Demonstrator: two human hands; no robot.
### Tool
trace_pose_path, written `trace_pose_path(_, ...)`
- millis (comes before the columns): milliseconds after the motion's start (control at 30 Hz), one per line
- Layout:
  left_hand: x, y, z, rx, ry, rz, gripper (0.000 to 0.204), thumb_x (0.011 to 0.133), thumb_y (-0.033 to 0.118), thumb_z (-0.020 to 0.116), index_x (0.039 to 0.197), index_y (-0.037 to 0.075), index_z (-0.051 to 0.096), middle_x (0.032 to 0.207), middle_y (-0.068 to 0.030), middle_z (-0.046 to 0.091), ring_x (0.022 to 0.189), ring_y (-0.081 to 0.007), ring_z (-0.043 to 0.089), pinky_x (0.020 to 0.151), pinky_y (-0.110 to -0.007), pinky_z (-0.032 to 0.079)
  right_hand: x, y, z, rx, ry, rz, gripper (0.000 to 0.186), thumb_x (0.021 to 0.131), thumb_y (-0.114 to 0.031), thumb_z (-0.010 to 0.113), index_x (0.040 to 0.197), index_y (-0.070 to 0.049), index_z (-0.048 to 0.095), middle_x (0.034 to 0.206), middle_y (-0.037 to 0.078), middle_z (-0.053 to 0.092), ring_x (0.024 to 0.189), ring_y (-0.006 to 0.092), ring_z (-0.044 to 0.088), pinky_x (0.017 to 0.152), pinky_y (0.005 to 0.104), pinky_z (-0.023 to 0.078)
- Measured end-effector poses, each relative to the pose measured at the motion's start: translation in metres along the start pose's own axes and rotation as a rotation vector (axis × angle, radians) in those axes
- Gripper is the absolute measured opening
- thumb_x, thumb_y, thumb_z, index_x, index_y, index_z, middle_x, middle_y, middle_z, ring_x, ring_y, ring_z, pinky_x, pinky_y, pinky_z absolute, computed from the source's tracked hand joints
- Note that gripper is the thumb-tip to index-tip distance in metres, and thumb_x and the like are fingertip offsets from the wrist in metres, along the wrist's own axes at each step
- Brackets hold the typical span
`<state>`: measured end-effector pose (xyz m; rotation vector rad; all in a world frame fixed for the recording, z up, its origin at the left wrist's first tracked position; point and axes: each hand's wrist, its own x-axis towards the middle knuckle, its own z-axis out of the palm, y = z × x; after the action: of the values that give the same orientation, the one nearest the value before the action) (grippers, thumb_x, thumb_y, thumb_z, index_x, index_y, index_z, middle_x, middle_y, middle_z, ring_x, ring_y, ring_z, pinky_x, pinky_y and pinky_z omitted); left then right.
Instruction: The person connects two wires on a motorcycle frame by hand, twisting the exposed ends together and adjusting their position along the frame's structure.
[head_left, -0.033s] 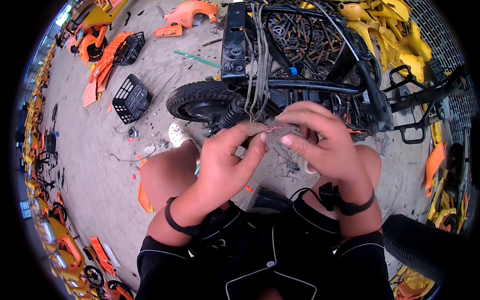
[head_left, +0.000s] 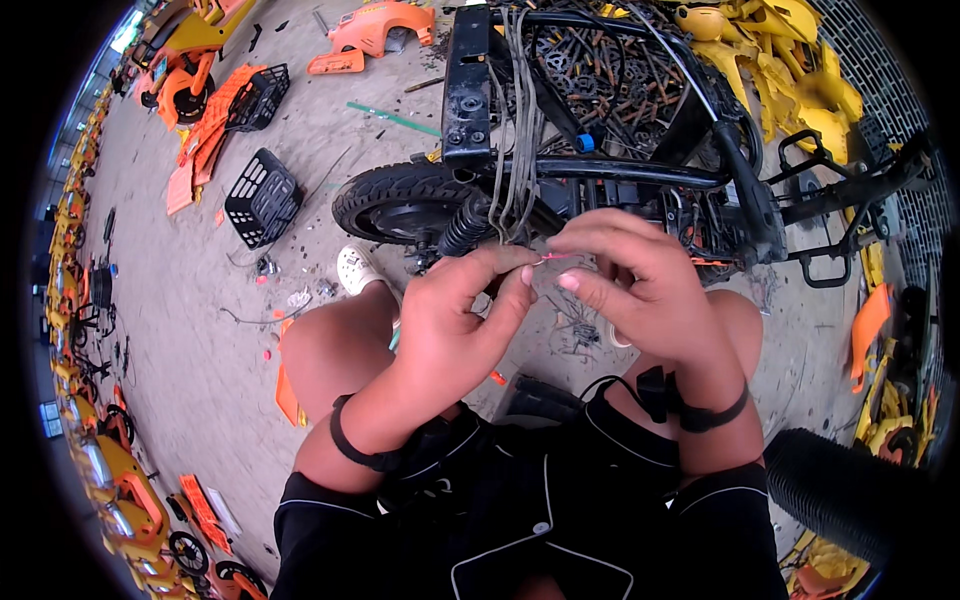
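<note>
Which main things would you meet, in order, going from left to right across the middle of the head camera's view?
Nearer black basket → white shoe → left hand → thin pink wire → right hand → curved orange panel.

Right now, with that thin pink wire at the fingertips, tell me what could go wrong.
The thin pink wire might slip from the pinch of the left hand. The right hand is open at thumb and forefinger, so it may give little support. Grey cables hang close by and could snag.
</note>
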<state>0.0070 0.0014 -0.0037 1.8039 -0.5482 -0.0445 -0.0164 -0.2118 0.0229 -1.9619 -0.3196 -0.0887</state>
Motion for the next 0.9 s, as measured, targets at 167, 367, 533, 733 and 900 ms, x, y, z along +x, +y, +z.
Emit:
trace_pose_path(167, 0.001, 0.004, -0.002, 0.082, -0.054, 0.102, 0.013, 0.098, 0.004, 0.069, 0.109, -0.002, 0.073, 0.090, -0.0081, 0.074, 0.080, -0.0117, 0.068, 0.075, -0.026, 0.053, 0.001, 0.012, 0.004, -0.063, 0.059, -0.141, 0.013, 0.090, -0.004, 0.074, 0.103, -0.002, 0.076, 0.098, 0.011, 0.073, 0.088, 0.0244, 0.070, 0.073, 0.0327, 0.054)
trace_pose_path(367, -0.002, 0.001, -0.005, -0.293, -0.189, -0.203, 0.015, 0.099, 0.009, 0.069, 0.110, -0.001, 0.074, 0.095, -0.0069, 0.075, 0.090, -0.0121, 0.067, 0.081, -0.028, 0.053, 0.002, 0.011, 0.001, -0.196, 0.051, -0.260, 0.017, 0.082, -0.004, 0.079, 0.100, -0.005, 0.079, 0.094, 0.008, 0.075, 0.089, 0.0252, 0.070, 0.082, 0.0352, 0.052)
trace_pose_path(533, 0.003, 0.001, -0.008, -0.665, -0.244, -0.514, 0.017, 0.099, 0.009, 0.070, 0.110, -0.002, 0.075, 0.100, -0.0057, 0.074, 0.093, -0.0122, 0.065, 0.083, -0.028, 0.052, 0.003, 0.011, 0.003, -0.232, 0.089, -0.308, 0.020, 0.079, -0.004, 0.080, 0.099, -0.008, 0.080, 0.095, 0.007, 0.075, 0.087, 0.0239, 0.067, 0.079, 0.0342, 0.051)
trace_pose_path(733, 0.002, 0.003, -0.007, -0.640, -0.150, -0.534, 0.013, 0.098, 0.008, 0.069, 0.106, -0.001, 0.076, 0.097, -0.0041, 0.074, 0.088, -0.0122, 0.064, 0.082, -0.028, 0.052, 0.006, 0.010, 0.010, -0.350, 0.166, -0.385, 0.023, 0.077, -0.001, 0.081, 0.099, -0.009, 0.078, 0.098, 0.004, 0.072, 0.083, 0.0224, 0.064, 0.073, 0.0330, 0.051)
trace_pose_path(900, 0.000, 0.001, -0.003, -0.051, 0.029, -0.070, 0.013, 0.086, 0.002, 0.075, 0.099, 0.002, 0.074, 0.084, -0.0064, 0.069, 0.079, -0.0154, 0.064, 0.073, -0.030, 0.051, 0.003, -0.008, 0.018, -0.423, 0.305, -0.351, 0.022, 0.076, -0.002, 0.082, 0.096, -0.006, 0.075, 0.093, 0.007, 0.068, 0.082, 0.0246, 0.064, 0.071, 0.0343, 0.052)
